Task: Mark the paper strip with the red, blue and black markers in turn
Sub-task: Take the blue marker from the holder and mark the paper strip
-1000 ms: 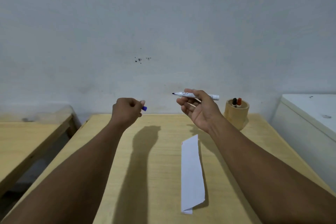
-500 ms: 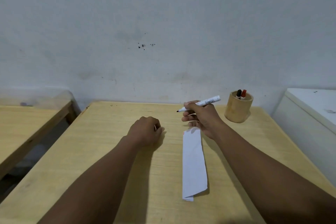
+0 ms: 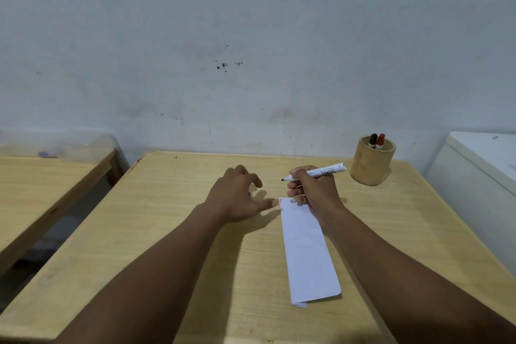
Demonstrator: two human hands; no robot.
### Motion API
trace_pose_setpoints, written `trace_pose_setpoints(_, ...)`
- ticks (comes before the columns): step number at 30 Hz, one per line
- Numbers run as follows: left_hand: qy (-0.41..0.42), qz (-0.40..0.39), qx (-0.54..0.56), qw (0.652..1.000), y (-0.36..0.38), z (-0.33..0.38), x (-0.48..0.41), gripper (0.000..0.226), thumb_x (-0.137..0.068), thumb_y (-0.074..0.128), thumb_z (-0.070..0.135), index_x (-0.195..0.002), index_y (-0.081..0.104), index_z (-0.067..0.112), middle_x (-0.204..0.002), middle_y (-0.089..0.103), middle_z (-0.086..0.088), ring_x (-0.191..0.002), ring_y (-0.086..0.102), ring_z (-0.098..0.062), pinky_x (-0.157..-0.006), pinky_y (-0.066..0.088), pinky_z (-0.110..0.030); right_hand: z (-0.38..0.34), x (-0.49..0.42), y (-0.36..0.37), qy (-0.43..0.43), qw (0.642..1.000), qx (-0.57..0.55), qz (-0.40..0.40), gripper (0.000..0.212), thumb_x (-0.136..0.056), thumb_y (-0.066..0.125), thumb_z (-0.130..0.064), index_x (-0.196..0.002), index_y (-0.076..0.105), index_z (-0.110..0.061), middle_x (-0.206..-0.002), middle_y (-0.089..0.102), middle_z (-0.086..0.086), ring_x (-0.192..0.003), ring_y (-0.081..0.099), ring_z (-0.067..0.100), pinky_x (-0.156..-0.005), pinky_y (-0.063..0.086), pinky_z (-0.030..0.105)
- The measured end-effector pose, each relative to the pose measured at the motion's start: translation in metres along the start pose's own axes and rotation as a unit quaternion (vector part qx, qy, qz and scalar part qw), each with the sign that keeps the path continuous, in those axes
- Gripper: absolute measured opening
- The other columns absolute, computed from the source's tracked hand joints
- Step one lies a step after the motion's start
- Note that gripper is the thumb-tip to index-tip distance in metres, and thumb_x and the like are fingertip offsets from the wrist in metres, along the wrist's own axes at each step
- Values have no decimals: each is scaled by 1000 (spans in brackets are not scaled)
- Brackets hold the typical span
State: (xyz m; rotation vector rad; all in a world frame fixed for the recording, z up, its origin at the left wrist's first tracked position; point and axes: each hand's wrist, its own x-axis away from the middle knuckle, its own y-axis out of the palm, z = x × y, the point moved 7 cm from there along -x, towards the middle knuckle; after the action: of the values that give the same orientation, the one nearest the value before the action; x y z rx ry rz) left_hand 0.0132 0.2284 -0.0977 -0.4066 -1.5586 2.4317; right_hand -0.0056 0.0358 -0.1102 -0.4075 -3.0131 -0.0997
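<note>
My right hand (image 3: 314,190) gripped an uncapped marker (image 3: 321,172), fingers wrapped tight round its barrel, dark tip pointing left and held just above the table (image 3: 167,232), past the far end of the paper strip (image 3: 305,248). Ink colour hard to call from the tip; too small and dark. Barrel white with print I couldn't read. The heel of that hand covered the strip's far right corner.

My left hand (image 3: 237,198) was over the table's middle, fingers loosely spread, thumb tip reaching to just beside the strip's far left corner; touching or not, couldn't tell. Fingertips blurred. No cap could be made out in that hand.

Strip lay lengthwise right of the table's centre, running toward the near edge, near end folded under. A tiny red mark (image 3: 281,200) sat at its far left corner; the rest looked blank.

Bamboo cup (image 3: 371,165) at the table's far right corner held a black-capped marker (image 3: 372,140) and a red-capped marker (image 3: 380,141), only the tops showing. Second table (image 3: 42,181) at left and a white box-like surface (image 3: 480,165) at right, both cut off by the frame.
</note>
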Motion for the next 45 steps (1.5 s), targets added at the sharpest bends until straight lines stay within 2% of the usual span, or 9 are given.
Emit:
trace_pose_setpoints(5,18,-68,-94,993,22,21,8,102,-56,60,94,-136,60,31,-135,53,2,-133,42,-22,-112,34,-45,10,3,-3,2,1000,12,20,11,-90,64,-13,-84,72,-8,-70,68,10,-59,64,24,-50,46,28)
trace_pose_setpoints(10,32,-78,-137,987,33,20,7,98,-56,56,96,-133,59,35,-134,55,4,-133,42,-23,-115,27,-47,15,5,-7,-15,996,77,31,12,-87,65,-15,-83,72,-7,-70,76,12,-53,68,21,-47,43,27)
trace_pose_setpoints(16,16,-103,-136,985,33,22,4,97,-55,60,94,-132,55,34,-138,52,3,-135,45,-22,-117,20,-51,17,8,-12,-46,981,185,44,11,-81,69,-16,-82,74,-6,-67,78,8,-51,73,12,-48,54,26)
trace_pose_setpoints(23,0,-128,-114,985,33,23,5,96,-57,63,91,-133,52,34,-140,48,4,-137,44,-20,-119,16,-54,19,6,-12,-66,975,209,35,8,-79,71,-16,-77,74,-9,-63,77,5,-56,75,15,-58,60,35)
trace_pose_setpoints(27,-4,-133,-108,985,33,24,5,96,-57,64,90,-134,51,34,-141,47,4,-137,44,-20,-119,17,-53,20,6,-10,-69,971,225,31,8,-80,71,-19,-78,75,-12,-61,76,4,-51,71,12,-61,61,37)
trace_pose_setpoints(32,-5,-131,-97,987,33,22,6,96,-56,64,90,-132,51,33,-138,48,4,-135,46,-20,-119,19,-53,22,4,-10,-66,971,229,25,10,-79,72,-24,-78,74,-15,-60,76,2,-60,75,28,-64,62,42)
trace_pose_setpoints(37,-12,-134,-91,987,33,22,6,96,-56,65,89,-132,51,33,-138,48,4,-134,46,-20,-119,20,-53,22,6,-9,-58,974,220,19,8,-77,72,-17,-74,73,-9,-61,76,6,-53,70,15,-60,58,36)
trace_pose_setpoints(41,-15,-136,-86,987,33,22,6,96,-55,67,89,-132,52,34,-138,49,5,-132,47,-20,-117,23,-50,21,4,-10,-52,980,188,25,9,-80,71,-11,-75,73,-5,-62,76,9,-51,70,13,-58,57,31)
trace_pose_setpoints(45,-39,-156,-22,987,25,16,1,103,-55,64,92,-139,51,35,-140,50,5,-130,52,-19,-114,34,-46,23,-1,-18,-21,996,73,48,14,-86,68,-9,-74,74,-4,-62,72,11,-56,69,25,-58,53,34)
